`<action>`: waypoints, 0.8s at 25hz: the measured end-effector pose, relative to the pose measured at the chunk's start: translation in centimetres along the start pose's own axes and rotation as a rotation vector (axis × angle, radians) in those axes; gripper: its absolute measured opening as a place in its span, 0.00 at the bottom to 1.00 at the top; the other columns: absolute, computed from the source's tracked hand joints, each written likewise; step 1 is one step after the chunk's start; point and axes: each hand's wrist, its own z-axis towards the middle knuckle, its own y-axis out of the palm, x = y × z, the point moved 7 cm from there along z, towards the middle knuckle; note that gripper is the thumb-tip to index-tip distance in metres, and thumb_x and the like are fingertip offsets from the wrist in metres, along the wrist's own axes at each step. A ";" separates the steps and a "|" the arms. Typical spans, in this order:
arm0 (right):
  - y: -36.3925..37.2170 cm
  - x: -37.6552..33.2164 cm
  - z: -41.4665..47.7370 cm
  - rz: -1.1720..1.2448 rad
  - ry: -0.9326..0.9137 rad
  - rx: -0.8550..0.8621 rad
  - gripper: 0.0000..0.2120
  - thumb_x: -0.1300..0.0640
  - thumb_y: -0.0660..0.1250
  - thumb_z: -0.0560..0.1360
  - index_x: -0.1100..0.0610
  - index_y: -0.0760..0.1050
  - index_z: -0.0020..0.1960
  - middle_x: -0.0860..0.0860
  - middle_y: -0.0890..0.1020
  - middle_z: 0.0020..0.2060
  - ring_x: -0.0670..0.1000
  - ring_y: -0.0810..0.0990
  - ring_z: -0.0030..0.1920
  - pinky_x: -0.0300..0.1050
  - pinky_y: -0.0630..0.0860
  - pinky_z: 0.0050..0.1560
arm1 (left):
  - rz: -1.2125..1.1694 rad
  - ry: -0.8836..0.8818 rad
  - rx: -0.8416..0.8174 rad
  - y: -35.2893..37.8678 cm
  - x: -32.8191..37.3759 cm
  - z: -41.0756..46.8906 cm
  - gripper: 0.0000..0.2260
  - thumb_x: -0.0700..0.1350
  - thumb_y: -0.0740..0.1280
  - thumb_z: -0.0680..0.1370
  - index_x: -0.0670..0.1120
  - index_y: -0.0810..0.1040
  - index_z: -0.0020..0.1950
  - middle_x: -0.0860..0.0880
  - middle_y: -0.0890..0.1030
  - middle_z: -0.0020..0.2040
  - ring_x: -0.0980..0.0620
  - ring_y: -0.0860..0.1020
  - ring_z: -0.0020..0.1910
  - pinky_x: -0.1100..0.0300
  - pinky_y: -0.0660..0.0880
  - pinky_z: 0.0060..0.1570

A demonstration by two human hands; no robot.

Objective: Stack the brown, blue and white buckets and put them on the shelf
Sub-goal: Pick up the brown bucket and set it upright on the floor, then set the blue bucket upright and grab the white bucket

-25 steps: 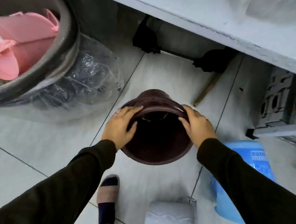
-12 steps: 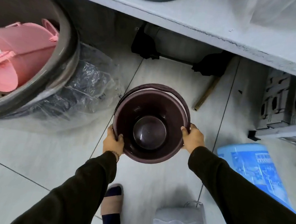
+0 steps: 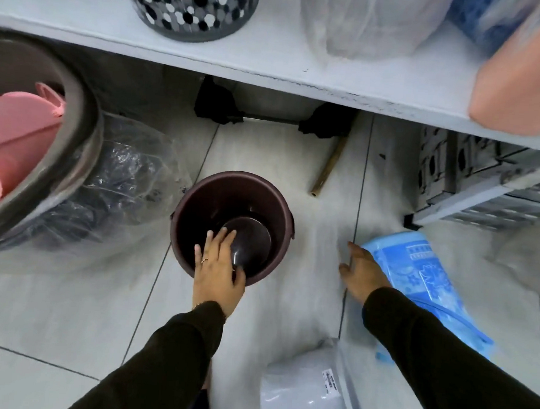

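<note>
The brown bucket [image 3: 231, 198] stands upright on the tiled floor below the shelf [image 3: 271, 65], its mouth facing up. My left hand [image 3: 217, 264] lies over its near rim, fingers spread and reaching inside, not clearly gripping. My right hand [image 3: 362, 273] is open with fingers apart, its back edge against the blue bucket [image 3: 422, 277], which lies on its side to the right of the brown one. The white bucket [image 3: 307, 393] lies on its side at the bottom, between my arms.
On the shelf stand a dotted grey basket [image 3: 192, 6], a plastic-wrapped white item [image 3: 368, 20] and a salmon-coloured object [image 3: 523, 77]. A big grey tub [image 3: 76, 148] holding pink things and a plastic bag [image 3: 128, 180] crowd the left. Grey crates [image 3: 484, 186] sit right; a stick [image 3: 327, 170] lies behind.
The brown bucket has gone from tilted in both hands to standing on the floor. My right hand left its rim and moved right to the blue bucket. My left hand shifted to the near rim.
</note>
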 end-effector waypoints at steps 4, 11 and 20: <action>-4.4 11.8 -3.6 -0.088 0.072 0.059 0.28 0.60 0.57 0.79 0.56 0.58 0.79 0.57 0.63 0.77 0.57 0.63 0.76 0.57 0.57 0.76 | 0.030 0.241 -0.180 5.9 8.9 -4.7 0.29 0.50 0.64 0.75 0.51 0.61 0.76 0.52 0.65 0.76 0.49 0.56 0.79 0.52 0.42 0.78; -6.5 30.7 -7.3 -0.154 0.198 0.046 0.40 0.70 0.61 0.70 0.50 0.56 0.79 0.54 0.65 0.75 0.56 0.68 0.73 0.54 0.63 0.74 | -0.016 0.261 -0.558 23.0 19.4 -13.2 0.27 0.58 0.68 0.72 0.54 0.69 0.71 0.53 0.73 0.68 0.50 0.72 0.67 0.58 0.64 0.71; -9.1 32.6 -5.7 -0.154 -0.115 0.400 0.18 0.46 0.63 0.79 0.53 0.72 0.65 0.53 0.78 0.57 0.60 0.81 0.49 0.50 0.77 0.44 | -0.404 0.048 -0.314 26.8 21.8 -14.1 0.05 0.49 0.70 0.74 0.51 0.76 0.47 0.53 0.79 0.46 0.55 0.78 0.44 0.62 0.76 0.45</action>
